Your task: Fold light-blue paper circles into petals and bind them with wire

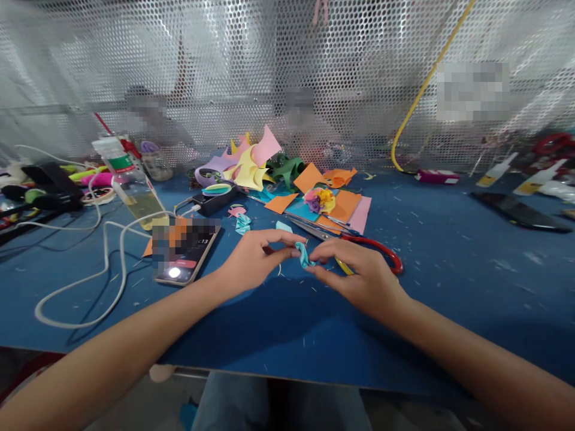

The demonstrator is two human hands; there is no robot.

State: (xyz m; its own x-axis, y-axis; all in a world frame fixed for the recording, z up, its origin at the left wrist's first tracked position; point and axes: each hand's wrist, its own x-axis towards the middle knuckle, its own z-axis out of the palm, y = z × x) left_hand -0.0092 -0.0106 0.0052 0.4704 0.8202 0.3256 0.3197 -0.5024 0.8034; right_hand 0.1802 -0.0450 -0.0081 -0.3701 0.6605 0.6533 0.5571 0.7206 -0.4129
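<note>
My left hand [256, 256] and my right hand [354, 272] meet above the blue table [278, 323], both pinching a small rolled piece of light blue paper [304, 254] between their fingertips. Something thin and yellow [344, 267] pokes out beneath my right fingers. Red-handled scissors [363, 241] lie just behind my right hand. More light blue scraps [243, 222] sit behind my left hand.
A phone [184, 250] on a white cable [105, 263] lies at left, by a glue bottle [130, 182]. Coloured paper sheets and a paper flower [320, 199] pile up at the middle back. Another phone [521, 211] lies at right. Perforated metal mesh [287, 72] walls off the rear.
</note>
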